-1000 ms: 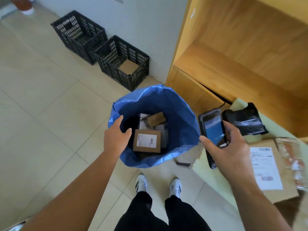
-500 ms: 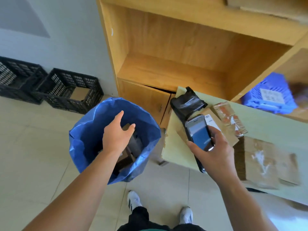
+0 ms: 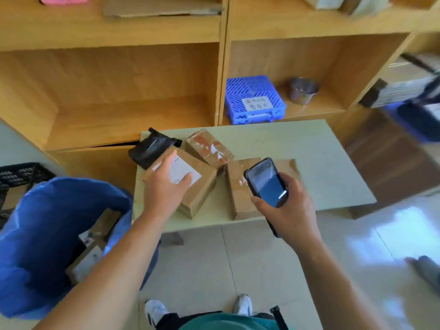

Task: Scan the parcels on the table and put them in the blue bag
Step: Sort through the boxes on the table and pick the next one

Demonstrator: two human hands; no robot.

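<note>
My left hand [image 3: 164,189] lies with spread fingers on a brown parcel with a white label [image 3: 190,184] on the pale green table [image 3: 309,158]; whether it grips the parcel I cannot tell. My right hand [image 3: 290,208] holds a black handheld scanner [image 3: 265,184], screen up, above a flat brown parcel [image 3: 238,189]. A black plastic parcel [image 3: 152,151] and a tape-wrapped parcel with orange marks [image 3: 209,148] lie behind. The blue bag [image 3: 35,234] stands open on the floor at the left, with boxes inside.
Wooden shelving [image 3: 119,91] runs behind the table, holding a blue plastic case [image 3: 252,98] and a metal cup [image 3: 302,90]. A black crate [image 3: 16,175] sits behind the bag. Cartons stand at the right. My shoes [image 3: 154,308] are on the tiled floor.
The view swung right from the bag to the table. My left hand left the bag's opening and came down on the labelled brown parcel. The scanner stayed in my right hand.
</note>
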